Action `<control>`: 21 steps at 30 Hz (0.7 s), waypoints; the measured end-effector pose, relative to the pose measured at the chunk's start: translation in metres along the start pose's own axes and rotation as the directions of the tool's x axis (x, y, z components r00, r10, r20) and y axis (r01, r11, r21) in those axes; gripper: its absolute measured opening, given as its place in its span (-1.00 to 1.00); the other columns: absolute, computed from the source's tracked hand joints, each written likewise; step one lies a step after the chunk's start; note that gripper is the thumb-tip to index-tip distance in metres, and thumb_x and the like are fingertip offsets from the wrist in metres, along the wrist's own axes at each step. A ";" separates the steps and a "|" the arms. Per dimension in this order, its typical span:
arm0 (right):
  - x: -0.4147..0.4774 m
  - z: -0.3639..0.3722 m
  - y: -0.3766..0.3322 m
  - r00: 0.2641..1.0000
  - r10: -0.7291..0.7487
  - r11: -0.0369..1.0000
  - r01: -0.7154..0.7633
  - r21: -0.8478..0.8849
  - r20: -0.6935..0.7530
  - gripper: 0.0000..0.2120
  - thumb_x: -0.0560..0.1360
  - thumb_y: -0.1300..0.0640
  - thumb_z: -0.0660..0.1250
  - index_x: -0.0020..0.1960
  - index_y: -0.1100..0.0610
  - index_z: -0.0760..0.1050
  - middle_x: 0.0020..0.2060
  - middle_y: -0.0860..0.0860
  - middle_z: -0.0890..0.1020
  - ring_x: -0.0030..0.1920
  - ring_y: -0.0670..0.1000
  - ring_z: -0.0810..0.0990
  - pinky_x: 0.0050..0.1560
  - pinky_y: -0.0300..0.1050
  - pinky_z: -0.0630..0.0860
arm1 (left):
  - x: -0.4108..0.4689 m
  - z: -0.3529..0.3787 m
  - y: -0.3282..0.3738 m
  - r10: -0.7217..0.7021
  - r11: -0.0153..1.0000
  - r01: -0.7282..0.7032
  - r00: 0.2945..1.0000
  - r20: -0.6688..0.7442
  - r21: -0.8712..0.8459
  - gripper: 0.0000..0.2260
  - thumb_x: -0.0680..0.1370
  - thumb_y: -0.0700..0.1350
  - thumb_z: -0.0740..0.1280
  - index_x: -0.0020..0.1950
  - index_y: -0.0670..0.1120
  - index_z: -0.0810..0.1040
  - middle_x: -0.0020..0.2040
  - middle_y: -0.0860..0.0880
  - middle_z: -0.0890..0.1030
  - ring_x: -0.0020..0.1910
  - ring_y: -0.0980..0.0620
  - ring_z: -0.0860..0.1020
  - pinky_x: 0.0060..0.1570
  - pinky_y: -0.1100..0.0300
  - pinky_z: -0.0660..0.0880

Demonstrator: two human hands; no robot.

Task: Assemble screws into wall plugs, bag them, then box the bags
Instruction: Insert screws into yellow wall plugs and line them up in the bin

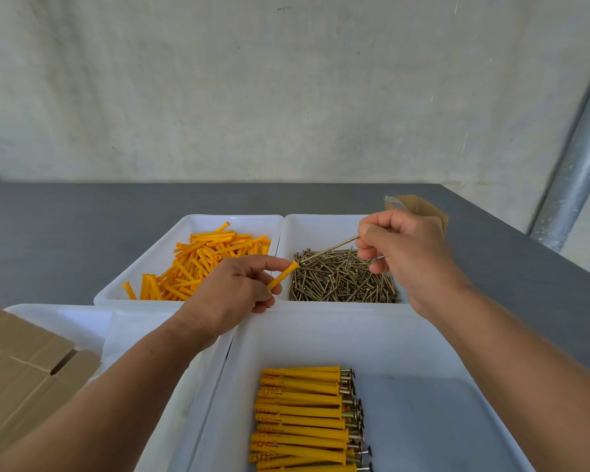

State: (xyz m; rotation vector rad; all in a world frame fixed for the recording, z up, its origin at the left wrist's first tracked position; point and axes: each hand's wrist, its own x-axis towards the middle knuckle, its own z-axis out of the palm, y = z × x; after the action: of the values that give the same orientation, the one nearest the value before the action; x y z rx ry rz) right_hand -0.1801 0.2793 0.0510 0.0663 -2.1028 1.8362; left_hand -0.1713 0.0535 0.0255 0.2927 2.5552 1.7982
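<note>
Head view puts both hands over the two far trays on the desk (48, 233). Our left hand (234, 294) has its grip pinched on one orange wall plug (283, 275), thumb and forefinger round the lower half, the flared mouth aimed up and to the right above the seam between the plug tray (198, 221) and the screw tray (321, 221). Our right hand (406, 253) has its grip clamped on a single screw (334, 247), slanting down toward the plug; the two parts are near but not touching. We judge that we are at the joining step, with bagging and boxing not yet begun, since a neat row of finished plugs (304, 417) lies in the near tray (321, 321) and the cardboard box (17, 366) sits at our left. The main risk is a missed mouth: the screw is held far back along its shaft, so its free end can wander and skid off the plug's rim, or prick the left fingertips. Which end leads is too fine for us to tell (a head-first screw would not enter at all). A light pinch could also let the screw drop into the loose screws (341, 281), and pushing at an angle could jam it partway in the plug.
</note>
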 end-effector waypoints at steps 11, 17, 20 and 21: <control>-0.004 0.002 0.000 0.999 0.013 0.999 -0.011 -0.038 0.047 -0.88 0.52 0.25 0.35 -0.14 0.08 0.60 -0.38 -0.05 0.65 -0.38 -0.16 0.61 -0.44 -0.32 0.49 | -0.002 0.001 0.002 -0.004 0.998 0.003 1.000 0.019 0.059 -0.55 0.49 -0.43 0.24 0.00 0.12 0.66 -0.19 -0.01 0.64 -0.21 0.08 0.59 -0.27 0.36 0.51; -0.005 0.004 0.002 0.995 0.038 0.999 -0.035 -0.036 0.093 -0.88 0.50 0.26 0.35 -0.16 0.09 0.60 -0.39 -0.07 0.67 -0.37 -0.15 0.62 -0.44 -0.32 0.48 | -0.003 0.003 0.005 -0.008 0.997 0.006 1.000 0.027 0.076 -0.56 0.50 -0.42 0.26 -0.01 0.12 0.66 -0.19 0.01 0.65 -0.21 0.10 0.59 -0.28 0.37 0.51; -0.006 0.005 0.002 0.990 0.053 0.998 -0.048 -0.040 0.129 -0.88 0.49 0.27 0.35 -0.15 0.09 0.60 -0.36 -0.06 0.68 -0.35 -0.14 0.63 -0.43 -0.30 0.49 | -0.004 0.005 0.006 -0.006 0.997 0.004 1.000 0.028 0.079 -0.55 0.50 -0.43 0.26 -0.09 0.15 0.65 -0.18 0.00 0.66 -0.21 0.10 0.60 -0.28 0.36 0.52; -0.006 0.005 0.002 0.988 0.058 0.998 -0.052 -0.044 0.141 -0.89 0.49 0.27 0.35 -0.14 0.09 0.60 -0.35 -0.06 0.68 -0.35 -0.13 0.63 -0.42 -0.29 0.49 | -0.004 0.005 0.006 -0.005 0.997 0.003 1.000 0.028 0.078 -0.55 0.49 -0.43 0.26 -0.11 0.15 0.65 -0.17 -0.01 0.66 -0.19 0.08 0.61 -0.27 0.36 0.53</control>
State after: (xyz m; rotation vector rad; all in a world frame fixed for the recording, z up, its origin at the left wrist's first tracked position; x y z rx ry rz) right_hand -0.1763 0.2739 0.0468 0.1338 -2.2588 1.8699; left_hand -0.1655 0.0596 0.0291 0.3113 2.6089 1.6832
